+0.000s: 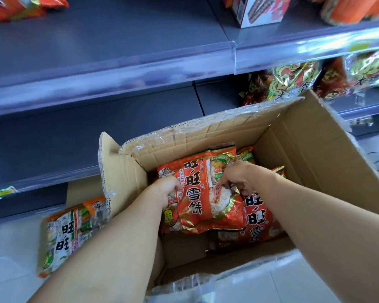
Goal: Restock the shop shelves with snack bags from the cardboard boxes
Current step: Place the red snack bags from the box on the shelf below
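Down inside the open cardboard box (311, 149), both hands have a closed grip on the top red snack bag (197, 193), left hand (165, 189) at nine o'clock, right hand (236, 180) at three, so the pick-up is under way and next comes lifting it toward the bare shelf (96, 127) at eleven o'clock.

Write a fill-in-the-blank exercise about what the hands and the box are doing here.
1. Both hands, left and right, grip one ____ snack bag.
2. That bag sits inside an open brown ____ box.
3. A green-and-white snack bag lies outside the box, to its ____.

Missing words: red; cardboard; left
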The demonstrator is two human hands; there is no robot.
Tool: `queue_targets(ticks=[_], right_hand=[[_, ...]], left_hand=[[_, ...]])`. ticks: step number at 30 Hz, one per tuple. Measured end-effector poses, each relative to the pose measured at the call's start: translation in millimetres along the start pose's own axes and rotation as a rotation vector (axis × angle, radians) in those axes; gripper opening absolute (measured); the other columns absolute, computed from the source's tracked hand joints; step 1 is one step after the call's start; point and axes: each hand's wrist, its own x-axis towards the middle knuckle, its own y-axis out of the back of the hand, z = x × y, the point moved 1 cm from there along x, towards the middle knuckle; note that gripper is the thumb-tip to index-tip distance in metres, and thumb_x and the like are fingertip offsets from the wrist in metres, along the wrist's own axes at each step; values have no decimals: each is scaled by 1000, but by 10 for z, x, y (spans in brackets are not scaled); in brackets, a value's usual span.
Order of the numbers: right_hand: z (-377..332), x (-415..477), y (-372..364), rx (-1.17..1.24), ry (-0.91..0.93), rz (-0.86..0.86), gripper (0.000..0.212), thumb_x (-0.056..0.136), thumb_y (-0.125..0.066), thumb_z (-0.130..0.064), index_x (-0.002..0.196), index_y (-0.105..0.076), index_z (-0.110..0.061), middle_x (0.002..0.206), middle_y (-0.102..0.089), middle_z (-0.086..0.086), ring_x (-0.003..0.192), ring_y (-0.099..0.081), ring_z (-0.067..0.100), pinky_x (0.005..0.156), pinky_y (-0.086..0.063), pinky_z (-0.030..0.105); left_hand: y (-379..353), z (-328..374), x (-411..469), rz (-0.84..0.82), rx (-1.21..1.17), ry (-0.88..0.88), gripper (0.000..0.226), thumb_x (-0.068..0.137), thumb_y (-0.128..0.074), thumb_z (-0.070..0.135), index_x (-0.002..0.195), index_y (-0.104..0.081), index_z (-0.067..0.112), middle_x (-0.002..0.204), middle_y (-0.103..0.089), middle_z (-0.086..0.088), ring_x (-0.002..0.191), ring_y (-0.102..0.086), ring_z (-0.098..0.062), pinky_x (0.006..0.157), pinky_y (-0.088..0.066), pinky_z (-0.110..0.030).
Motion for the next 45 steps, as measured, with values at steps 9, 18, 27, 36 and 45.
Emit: queue_targets(ticks=[9, 18, 27, 36, 45], right_hand=[[110, -973, 189, 12, -19, 15, 46, 94, -54, -11, 139, -41, -3, 115, -52, 13, 111, -47, 27, 107, -38, 51], [25, -1958, 583, 25, 16, 109, 57, 98, -47, -7, 149, -23, -15, 151, -29, 20, 138, -30, 39, 106, -36, 57], [-400, -2804, 884, 1, 139, 237, 54, 94, -53, -8, 143, -32, -12, 97, -45, 14, 109, -42, 32, 103, -40, 54], [-1514, -3101, 538, 145, 477, 289, 5, 95, -52, -7, 100, -54, -8, 100, -61, 6, 71, -56, 15, 54, -47, 24], [-2912, -2640, 81, 148, 704, 344, 45, 90, -54, -6, 134, -46, -1, 88, -51, 3, 59, -40, 8, 58, -39, 23]], left_hand=[[-86, 162, -831, 58, 205, -186, 32, 92, -50, -1, 124, -52, 2, 99, -63, -11, 89, -59, -24, 82, -40, -32], [-50, 300, -1882, 69, 301, -366, 36, 96, -49, 1, 132, -47, -4, 116, -59, -12, 108, -58, -26, 87, -49, -35], [309, 469, -2719, 117, 96, -487, 16, 89, -54, 0, 74, -49, 1, 71, -52, -11, 61, -51, -25, 66, -48, -36], [1601, 842, -2748, 530, -117, -681, 38, 92, -49, 1, 130, -50, -1, 126, -57, -16, 106, -58, -28, 79, -49, -33], [2900, 981, -2405, 675, -220, -805, 16, 92, -47, 0, 101, -60, 4, 94, -53, -10, 72, -47, -19, 62, -37, -29]])
